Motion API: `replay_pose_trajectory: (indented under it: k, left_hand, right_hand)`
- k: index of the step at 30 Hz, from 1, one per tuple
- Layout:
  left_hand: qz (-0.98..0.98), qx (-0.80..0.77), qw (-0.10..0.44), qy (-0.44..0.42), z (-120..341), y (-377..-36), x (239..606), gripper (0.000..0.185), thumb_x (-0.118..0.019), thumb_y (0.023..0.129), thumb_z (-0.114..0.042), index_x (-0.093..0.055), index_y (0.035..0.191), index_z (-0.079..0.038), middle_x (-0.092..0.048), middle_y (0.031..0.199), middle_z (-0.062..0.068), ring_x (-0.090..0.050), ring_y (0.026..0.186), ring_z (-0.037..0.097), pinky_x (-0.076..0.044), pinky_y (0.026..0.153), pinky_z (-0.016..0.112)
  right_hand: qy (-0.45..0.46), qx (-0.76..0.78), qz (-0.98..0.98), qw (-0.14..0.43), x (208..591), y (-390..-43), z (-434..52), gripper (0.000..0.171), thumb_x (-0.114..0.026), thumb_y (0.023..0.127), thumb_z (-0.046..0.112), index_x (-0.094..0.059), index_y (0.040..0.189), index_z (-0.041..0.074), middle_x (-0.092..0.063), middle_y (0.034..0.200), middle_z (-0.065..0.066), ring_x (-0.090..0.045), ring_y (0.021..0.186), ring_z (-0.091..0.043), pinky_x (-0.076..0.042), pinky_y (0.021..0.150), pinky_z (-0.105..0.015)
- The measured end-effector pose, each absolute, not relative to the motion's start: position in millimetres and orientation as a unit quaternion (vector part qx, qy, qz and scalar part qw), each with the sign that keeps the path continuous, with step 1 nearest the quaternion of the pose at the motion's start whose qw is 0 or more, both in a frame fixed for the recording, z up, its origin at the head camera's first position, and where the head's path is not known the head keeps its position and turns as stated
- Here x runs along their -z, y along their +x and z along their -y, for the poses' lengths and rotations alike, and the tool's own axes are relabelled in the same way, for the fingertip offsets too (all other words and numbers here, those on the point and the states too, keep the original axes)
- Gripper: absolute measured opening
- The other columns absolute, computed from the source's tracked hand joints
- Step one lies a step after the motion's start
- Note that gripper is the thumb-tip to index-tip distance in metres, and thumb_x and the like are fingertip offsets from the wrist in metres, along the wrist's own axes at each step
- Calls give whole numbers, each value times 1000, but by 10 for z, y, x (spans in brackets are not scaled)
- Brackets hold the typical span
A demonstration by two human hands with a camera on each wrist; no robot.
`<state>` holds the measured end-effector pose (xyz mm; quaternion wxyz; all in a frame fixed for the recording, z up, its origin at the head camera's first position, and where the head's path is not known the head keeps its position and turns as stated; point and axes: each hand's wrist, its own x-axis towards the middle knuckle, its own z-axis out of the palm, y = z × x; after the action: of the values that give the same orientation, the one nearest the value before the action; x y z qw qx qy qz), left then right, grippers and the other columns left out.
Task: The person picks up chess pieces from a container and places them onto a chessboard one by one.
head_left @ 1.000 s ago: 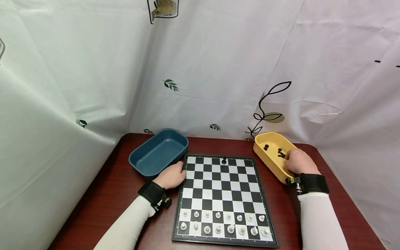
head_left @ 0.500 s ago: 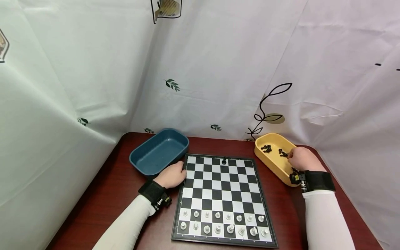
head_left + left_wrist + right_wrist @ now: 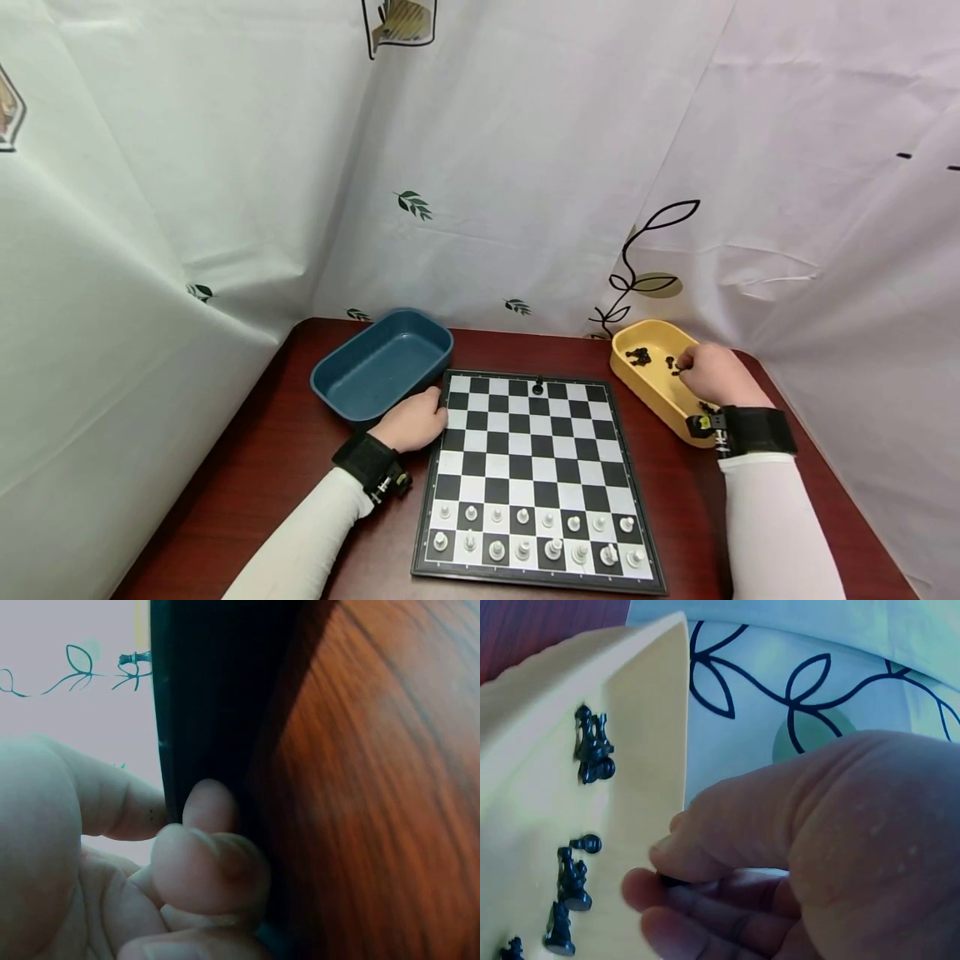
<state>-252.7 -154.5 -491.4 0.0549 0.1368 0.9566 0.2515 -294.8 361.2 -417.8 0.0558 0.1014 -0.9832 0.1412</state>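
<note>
My left hand (image 3: 411,421) grips the left edge of the chessboard (image 3: 532,446); in the left wrist view the thumb and curled fingers meet at its dark rim (image 3: 206,697). Over the yellow tray (image 3: 647,396) on the right is my right hand (image 3: 722,377). Its thumb and fingers pinch a black chess piece (image 3: 671,880), mostly hidden. Other black chess pieces (image 3: 592,746) lie in loose groups on the tray floor. One black piece (image 3: 537,387) stands on the board's far row. White chess pieces (image 3: 523,551) fill the two near rows.
A blue tray (image 3: 330,398) stands at the back left, close to the left hand. The dark red wooden table (image 3: 247,500) ends at a pale patterned cloth (image 3: 487,167) behind and on both sides.
The right hand moved right, then back left and farther into the yellow tray. More black pieces show at that tray's far end than a second ago. The left hand stays put.
</note>
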Motion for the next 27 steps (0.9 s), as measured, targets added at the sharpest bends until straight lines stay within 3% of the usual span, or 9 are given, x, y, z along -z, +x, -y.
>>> replay_pose_trajectory:
  k: [3,18,27]
  left_hand:
    - [-956,-253,55,136,1547,-2524,4922,41,-52,110,-17,-61,140,10,-73,128,22,-71,105,27,-57,98,50]
    - [-955,-256,57,138,1552,-2531,4936,43,-52,111,-17,-60,142,11,-72,129,22,-70,103,25,-57,96,49]
    - [-956,-253,59,137,1554,-2542,4936,42,-51,111,-17,-60,142,10,-72,131,22,-71,109,27,-56,100,50]
  right_hand:
    - [106,-148,981,64,4176,-2967,-3559,16,-66,92,4,-79,98,-3,-76,93,-15,-66,84,-32,-53,79,-53]
    - [153,-166,969,95,4115,-3028,-3058,18,-64,100,-1,-79,110,-5,-79,106,-21,-72,101,-42,-55,93,-62]
    - [186,-145,966,110,4103,-3078,-2625,12,-71,107,7,-78,109,-2,-78,98,-15,-71,87,-34,-57,85,-56]
